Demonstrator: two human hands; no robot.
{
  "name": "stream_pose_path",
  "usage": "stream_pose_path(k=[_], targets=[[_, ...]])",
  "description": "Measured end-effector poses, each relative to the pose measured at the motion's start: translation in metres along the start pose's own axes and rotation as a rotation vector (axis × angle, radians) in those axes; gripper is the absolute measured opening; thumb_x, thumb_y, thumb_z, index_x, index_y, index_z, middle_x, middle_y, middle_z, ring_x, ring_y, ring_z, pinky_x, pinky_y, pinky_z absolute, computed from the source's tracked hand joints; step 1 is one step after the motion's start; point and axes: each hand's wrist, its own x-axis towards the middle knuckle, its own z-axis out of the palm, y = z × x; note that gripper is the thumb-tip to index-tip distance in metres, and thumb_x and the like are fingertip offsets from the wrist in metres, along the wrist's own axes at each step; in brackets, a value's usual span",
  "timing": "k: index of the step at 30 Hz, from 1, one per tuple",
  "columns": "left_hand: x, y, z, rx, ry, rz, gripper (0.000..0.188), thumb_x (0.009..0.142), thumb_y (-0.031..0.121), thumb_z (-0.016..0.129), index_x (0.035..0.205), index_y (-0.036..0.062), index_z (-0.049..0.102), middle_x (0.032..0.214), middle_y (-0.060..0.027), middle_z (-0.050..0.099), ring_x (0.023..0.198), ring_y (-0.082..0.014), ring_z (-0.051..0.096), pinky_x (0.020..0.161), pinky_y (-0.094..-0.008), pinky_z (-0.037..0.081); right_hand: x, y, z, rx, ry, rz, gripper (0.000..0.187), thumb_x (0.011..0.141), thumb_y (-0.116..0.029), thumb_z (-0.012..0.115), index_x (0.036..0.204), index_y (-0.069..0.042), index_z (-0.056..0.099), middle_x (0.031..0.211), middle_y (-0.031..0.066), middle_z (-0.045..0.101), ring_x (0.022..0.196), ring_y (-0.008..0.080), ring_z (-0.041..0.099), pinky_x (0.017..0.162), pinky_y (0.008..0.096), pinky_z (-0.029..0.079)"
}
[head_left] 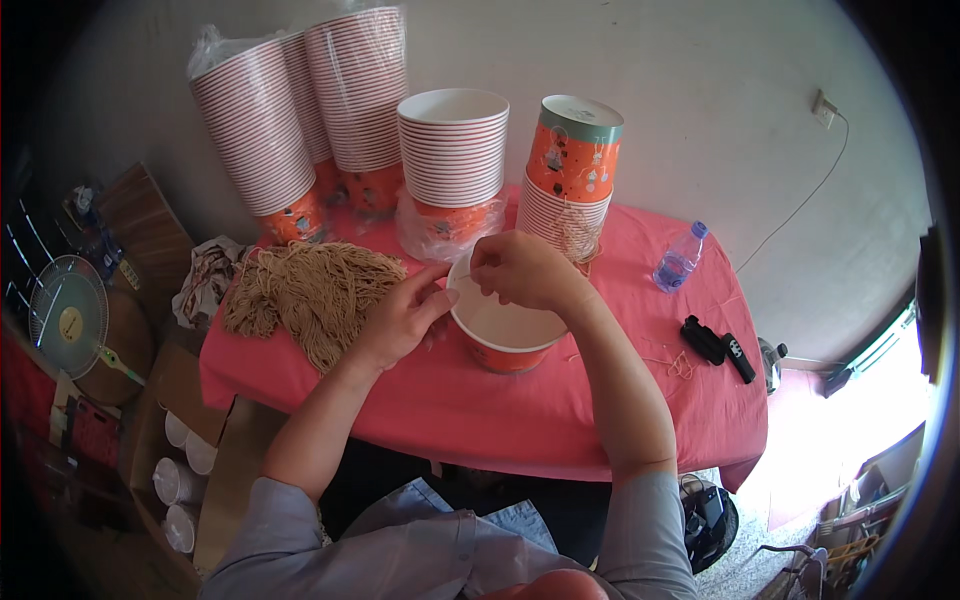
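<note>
A white-lined paper bucket [508, 358] with an orange outside stands upright on the table in front of me. My left hand [405, 315] is at its left rim, fingers stretched out and thumb apart, touching the edge. Over the bucket's mouth my right hand [525, 268] is bent down with its fingers pinched together. Whatever lies between those fingertips is hidden or too thin to make out. Left of the bucket spreads a heap of tan cords [315, 295], close to my left wrist. Behind my right hand, loose strands [578, 232] hang against a stack of upside-down buckets [575, 160].
A pink cloth covers the table [480, 430]. Tall wrapped bucket stacks [255, 130] and an unwrapped-top stack [453, 150] line the back. To the right are a water bottle [680, 258], black objects [704, 341] and stray strands [680, 368]. A carton of white cups [178, 482] sits lower left.
</note>
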Motion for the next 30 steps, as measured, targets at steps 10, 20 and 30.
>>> stream_pose_path(k=[10,20,30], targets=[[-0.0009,-0.0019,-0.0011,0.016,-0.024,0.031,0.054,0.107,0.023,0.065,0.154,0.0023,0.051,0.088,0.0008,0.065,0.068,-0.0061,0.060,0.059,-0.0232,0.049,-0.0021,-0.0001,0.0058,-0.118,0.085,-0.072,0.021,0.092,-0.021,0.067,0.102,-0.003,0.074,0.088,0.0085,0.077,0.078,0.0205,0.075,0.074,0.0370,0.058],[0.0015,-0.0039,-0.0014,-0.008,-0.034,0.032,0.048,0.107,0.027,0.067,0.148,0.0054,0.055,0.087,0.0027,0.064,0.068,-0.0047,0.057,0.060,-0.0227,0.046,0.0002,0.0049,0.0089,-0.156,0.125,-0.091,0.022,0.091,-0.021,0.068,0.102,-0.003,0.075,0.089,0.0115,0.078,0.081,0.0250,0.076,0.078,0.0398,0.058],[-0.0008,-0.0008,0.0013,0.040,0.008,0.046,0.048,0.107,0.028,0.067,0.148,0.0064,0.055,0.086,0.0023,0.064,0.067,-0.0050,0.058,0.060,-0.0229,0.047,0.0001,0.0020,0.0091,-0.161,0.118,-0.098,0.021,0.092,-0.021,0.067,0.101,-0.003,0.075,0.086,0.0097,0.077,0.074,0.0206,0.075,0.073,0.0373,0.058]])
